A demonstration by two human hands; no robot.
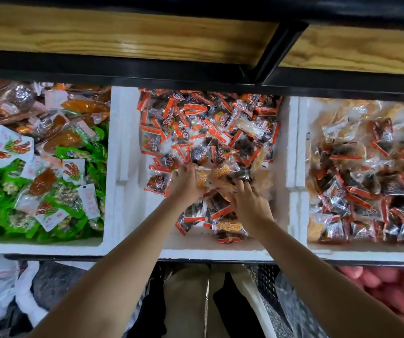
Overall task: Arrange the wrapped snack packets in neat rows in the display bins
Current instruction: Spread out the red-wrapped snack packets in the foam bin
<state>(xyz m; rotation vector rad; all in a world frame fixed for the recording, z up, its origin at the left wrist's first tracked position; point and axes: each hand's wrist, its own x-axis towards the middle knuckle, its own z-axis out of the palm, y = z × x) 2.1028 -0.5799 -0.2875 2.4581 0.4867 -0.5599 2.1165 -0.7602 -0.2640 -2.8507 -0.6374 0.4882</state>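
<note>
**Both hands deep in the middle bin's loose pile**

The person's left hand [187, 182] and right hand [251, 203] are both down in the middle bin [127, 167], a white foam box. They sit close together on the near half of its heap of snack packets [208, 123]. The packets are clear wrappers with orange-red edges and dark contents. They lie jumbled at all angles, not in rows, with bare white floor showing along the bin's left side and near edge.

The left hand's fingers bend down into the pile just beside a pale orange packet [202, 178]. Their tips are hidden, so it cannot be told whether they hold anything. The right hand lies knuckles up with its fingers slightly apart and their tips sunk among the wrappers, and its hold cannot be told either. A yellow-printed packet [230, 228] lies near that wrist.

The left bin [37, 248] holds green and white packets. The right bin [366, 252] holds a similar orange and dark mix. A wooden shelf [122, 32] runs above.
</note>
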